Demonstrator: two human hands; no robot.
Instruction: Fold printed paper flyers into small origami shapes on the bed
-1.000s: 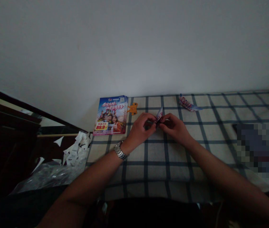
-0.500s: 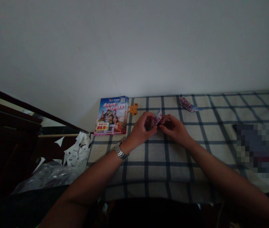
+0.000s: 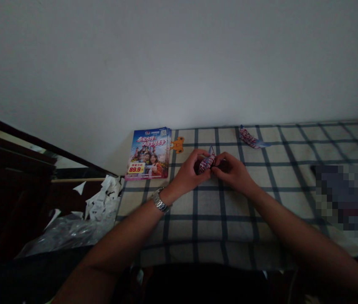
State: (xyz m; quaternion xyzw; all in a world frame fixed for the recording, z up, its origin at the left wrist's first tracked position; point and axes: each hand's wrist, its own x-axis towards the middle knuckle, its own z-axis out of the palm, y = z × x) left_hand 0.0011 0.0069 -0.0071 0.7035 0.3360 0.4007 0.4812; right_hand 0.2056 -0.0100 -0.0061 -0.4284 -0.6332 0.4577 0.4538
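Between my two hands is a small folded piece of printed paper, patterned in red, white and blue, with a pale pointed tip sticking up. My left hand, a metal watch on its wrist, grips the paper's left side with curled fingers. Thumb and fingertips of my right hand pinch its right edge. A similar folded paper piece with a bluish tail lies on the checked cloth, farther back and to the right. Fingers cover part of the held paper.
A stack of printed flyers lies on the left, an orange bear-shaped item beside it. White paper scraps and clear plastic are left of the cloth's edge. A blurred-out dark object is at the right. A wall rises behind.
The held paper has turned slightly in my fingers, showing more of its patterned side, and its pale tip looks narrower. Both hands stay in nearly the same place.
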